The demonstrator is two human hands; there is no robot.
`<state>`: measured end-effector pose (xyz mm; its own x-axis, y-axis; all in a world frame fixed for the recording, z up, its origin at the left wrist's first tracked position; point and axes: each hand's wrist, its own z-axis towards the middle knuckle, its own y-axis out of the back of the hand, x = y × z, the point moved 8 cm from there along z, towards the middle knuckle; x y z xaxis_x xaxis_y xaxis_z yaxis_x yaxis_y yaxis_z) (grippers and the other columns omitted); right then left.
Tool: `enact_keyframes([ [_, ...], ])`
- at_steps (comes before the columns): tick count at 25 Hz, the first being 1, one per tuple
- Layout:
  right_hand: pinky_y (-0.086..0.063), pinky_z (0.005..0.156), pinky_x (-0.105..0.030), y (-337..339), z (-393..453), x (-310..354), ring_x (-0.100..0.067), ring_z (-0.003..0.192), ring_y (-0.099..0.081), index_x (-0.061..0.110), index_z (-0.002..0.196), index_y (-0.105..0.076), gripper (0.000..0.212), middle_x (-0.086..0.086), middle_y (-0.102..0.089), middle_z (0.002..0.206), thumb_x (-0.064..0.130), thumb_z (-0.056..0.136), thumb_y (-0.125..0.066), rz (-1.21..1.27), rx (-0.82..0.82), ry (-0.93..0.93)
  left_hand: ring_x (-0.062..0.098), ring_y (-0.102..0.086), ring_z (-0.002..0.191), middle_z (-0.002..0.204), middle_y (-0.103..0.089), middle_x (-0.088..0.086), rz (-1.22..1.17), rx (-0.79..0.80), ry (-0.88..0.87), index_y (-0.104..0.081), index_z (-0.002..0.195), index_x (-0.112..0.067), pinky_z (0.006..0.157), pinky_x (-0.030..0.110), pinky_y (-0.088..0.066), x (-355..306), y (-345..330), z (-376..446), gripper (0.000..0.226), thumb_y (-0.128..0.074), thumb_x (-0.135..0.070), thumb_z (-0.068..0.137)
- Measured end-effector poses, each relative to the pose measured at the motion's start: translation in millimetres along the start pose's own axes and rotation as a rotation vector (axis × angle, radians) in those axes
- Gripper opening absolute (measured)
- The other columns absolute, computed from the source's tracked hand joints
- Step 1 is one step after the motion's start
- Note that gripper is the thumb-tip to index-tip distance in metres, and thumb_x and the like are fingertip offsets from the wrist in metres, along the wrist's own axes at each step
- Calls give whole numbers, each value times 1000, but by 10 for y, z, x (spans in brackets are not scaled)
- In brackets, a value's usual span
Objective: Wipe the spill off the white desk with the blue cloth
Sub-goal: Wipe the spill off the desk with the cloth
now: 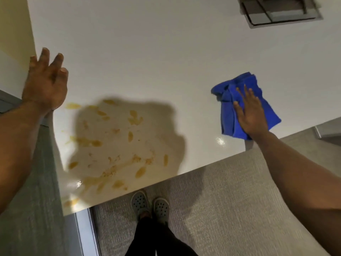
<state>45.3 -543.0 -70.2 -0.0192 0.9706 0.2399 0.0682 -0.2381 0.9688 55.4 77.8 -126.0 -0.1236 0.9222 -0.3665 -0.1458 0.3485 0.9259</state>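
Observation:
A yellowish-brown spill of smears and blobs covers the near left part of the white desk, partly under a shadow. The crumpled blue cloth lies on the desk's near right part. My right hand rests flat on top of the cloth, fingers spread and pressing down. My left hand is raised above the desk's left edge, fingers apart and holding nothing. The spill and the cloth are well apart.
A grey recessed cable box is set into the desk's far right. The desk's front edge runs diagonally above my feet in grey clogs on beige carpet. A grey partition stands at the left.

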Motion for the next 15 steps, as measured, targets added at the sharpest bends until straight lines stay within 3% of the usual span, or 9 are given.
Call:
enact_keyframes([
  [3, -18, 118, -53, -171, -194, 511, -32, 146, -20, 16, 150, -24, 55, -12, -23, 158, 40, 101, -30, -22, -42, 12, 36, -17, 146, 160, -22, 16, 26, -8, -25, -27, 150, -27, 118, 20, 10, -61, 7, 31, 57, -16, -55, 101],
  [5, -14, 120, -45, -463, -754, 1030, -27, 147, -16, 21, 150, -23, 55, -7, -20, 160, 45, 100, -26, -59, 62, 227, 39, -17, 146, 160, -21, 15, 13, 1, 1, -28, 150, -27, 121, 29, 5, -50, 25, 37, 62, -14, -59, 99],
  [7, -10, 120, -40, -488, -1138, 1131, -19, 148, -10, 27, 151, -20, 55, 1, -15, 161, 48, 100, -23, -97, 106, 417, 41, -16, 145, 161, -19, 12, 20, 19, 20, -26, 151, -28, 118, 23, 10, -39, 48, 28, 62, -14, -60, 98],
  [8, -12, 120, -42, -410, -1116, 972, -19, 148, -11, 27, 150, -21, 54, 1, -15, 160, 47, 100, -24, -76, 95, 395, 40, -15, 146, 161, -18, 11, 22, 29, 25, -24, 151, -30, 118, 22, 11, -30, 40, 24, 62, -14, -60, 98],
  [12, -14, 120, -48, -110, -797, 281, -28, 148, -13, 20, 151, -18, 58, -7, -15, 161, 44, 98, -23, -30, 10, -121, 31, -7, 150, 163, -15, 6, -20, 73, 51, -22, 151, -33, 120, 39, 2, 17, -21, 47, 63, -14, -63, 96],
  [15, -15, 120, -47, -457, -1129, 1236, -28, 148, -15, 20, 151, -19, 58, -8, -18, 160, 43, 98, -24, -66, -32, -64, 27, -3, 151, 163, -14, 7, -15, 108, 39, -23, 151, -28, 120, 39, 4, 7, -47, 68, 66, -14, -62, 96],
])
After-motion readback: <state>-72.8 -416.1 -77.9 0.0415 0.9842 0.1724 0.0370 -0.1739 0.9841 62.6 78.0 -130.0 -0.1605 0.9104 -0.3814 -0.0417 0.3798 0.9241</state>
